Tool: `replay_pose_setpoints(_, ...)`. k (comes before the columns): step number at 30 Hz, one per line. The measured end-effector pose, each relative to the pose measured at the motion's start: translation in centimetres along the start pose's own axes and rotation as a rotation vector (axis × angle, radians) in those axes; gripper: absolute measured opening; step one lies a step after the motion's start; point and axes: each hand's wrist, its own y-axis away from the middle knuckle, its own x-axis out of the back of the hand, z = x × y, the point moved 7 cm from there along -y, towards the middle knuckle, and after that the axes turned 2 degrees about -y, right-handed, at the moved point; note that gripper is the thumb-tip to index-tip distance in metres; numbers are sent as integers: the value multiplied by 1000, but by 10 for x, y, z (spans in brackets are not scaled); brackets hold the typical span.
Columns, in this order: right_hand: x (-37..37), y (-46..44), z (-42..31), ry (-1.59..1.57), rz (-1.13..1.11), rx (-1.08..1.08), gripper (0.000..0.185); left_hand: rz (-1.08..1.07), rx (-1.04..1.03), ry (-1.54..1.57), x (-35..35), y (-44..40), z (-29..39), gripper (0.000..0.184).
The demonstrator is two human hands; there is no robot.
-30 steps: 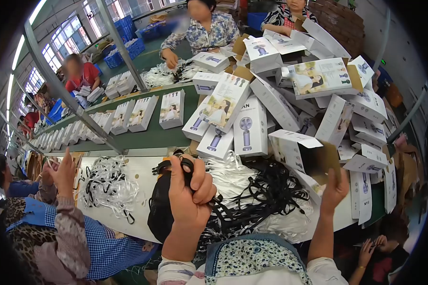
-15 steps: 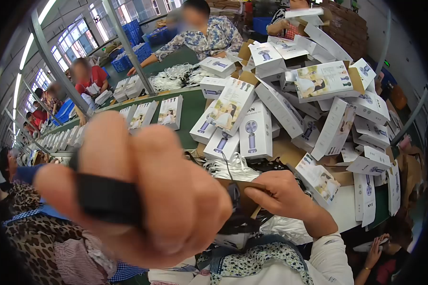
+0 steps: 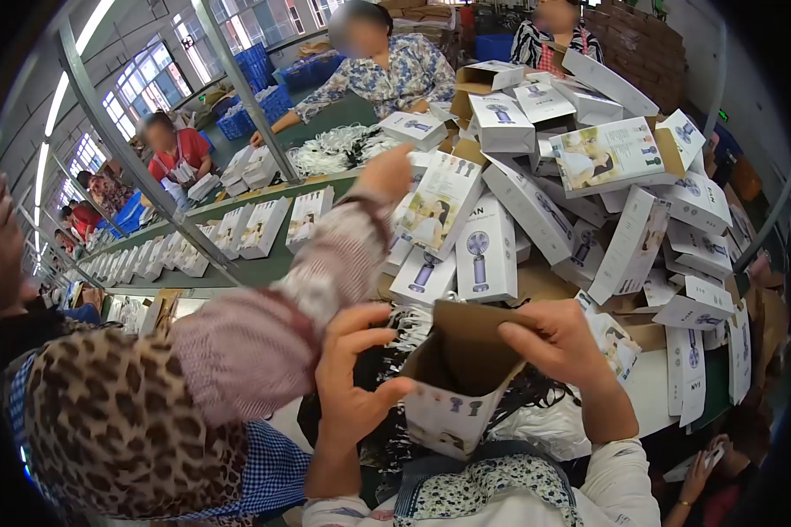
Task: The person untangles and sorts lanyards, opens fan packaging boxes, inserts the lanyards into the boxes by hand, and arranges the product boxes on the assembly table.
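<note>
In the head view, a white printed carton [image 3: 448, 423] with a brown inside stands near my body, its top open toward me. My right hand [image 3: 558, 342] grips the raised flap at the carton's right rim, thumb on the inner side. Just left of the carton is my left hand [image 3: 353, 373], fingers and thumb spread apart with nothing between them. Whether its thumb touches the carton's edge, I cannot tell. Bundles of white cords [image 3: 540, 428] and black cords lie around the carton. What the carton holds is hidden.
A co-worker's sleeved arm [image 3: 264, 342] reaches across from the left toward a large pile of white fan boxes [image 3: 492, 246]. Rows of boxes [image 3: 228, 230] line the green bench. Metal posts [image 3: 246, 88] rise from it. Other people sit around.
The large blurred hand close to the camera is gone. My left hand now shows open by the carton, whose opening is visible. A co-worker's arm has come in from the left.
</note>
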Motion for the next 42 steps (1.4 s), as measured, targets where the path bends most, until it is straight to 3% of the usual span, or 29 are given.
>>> replay_pose_setpoints(1,8,-1,5,-66,1,-88,14,65,99,146,-2,17,-18,58)
replay_pose_setpoints(2,17,-1,9,-79,71,-60,15,-1,100,82,-6,27,-27,66)
replay_pose_setpoints(7,58,4,24,-388,331,-158,23,-471,539,372,-65,95,-70,80)
replay_pose_setpoints(8,60,3,26,-385,332,-154,23,-470,533,373,-68,102,-73,80)
replay_pose_setpoints(11,70,2,38,-387,389,-129,27,-551,823,729,-84,120,-78,75)
replay_pose_setpoints(14,72,4,56,-395,406,-127,31,-462,1020,776,-80,114,-86,72)
replay_pose_setpoints(15,74,9,81,-458,407,-89,37,-391,882,728,-77,112,-96,69)
replay_pose_setpoints(18,61,6,73,-615,520,-91,38,-190,799,841,-71,100,-113,64)
replay_pose_setpoints(20,45,14,99,-447,483,-186,36,-89,813,1007,-67,85,-125,59)
replay_pose_setpoints(22,19,24,121,-162,372,-260,29,69,842,962,-53,69,-145,50)
replay_pose_setpoints(24,-4,36,129,195,288,-164,30,215,846,920,-35,51,-172,44)
replay_pose_setpoints(25,-12,43,138,193,282,-157,30,288,867,943,-26,43,-188,41)
replay_pose_setpoints(27,-27,59,150,479,272,-78,32,406,945,907,-5,37,-230,39)
replay_pose_setpoints(29,-44,77,173,498,279,-97,32,497,917,817,16,23,-265,37)
replay_pose_setpoints(33,-45,81,183,502,297,-115,32,517,1011,646,46,30,-356,41)
replay_pose_setpoints(35,-44,80,183,486,307,-124,31,523,1131,593,47,31,-373,42)
replay_pose_setpoints(42,-42,77,181,469,326,-136,28,510,1035,648,37,-1,-381,40)
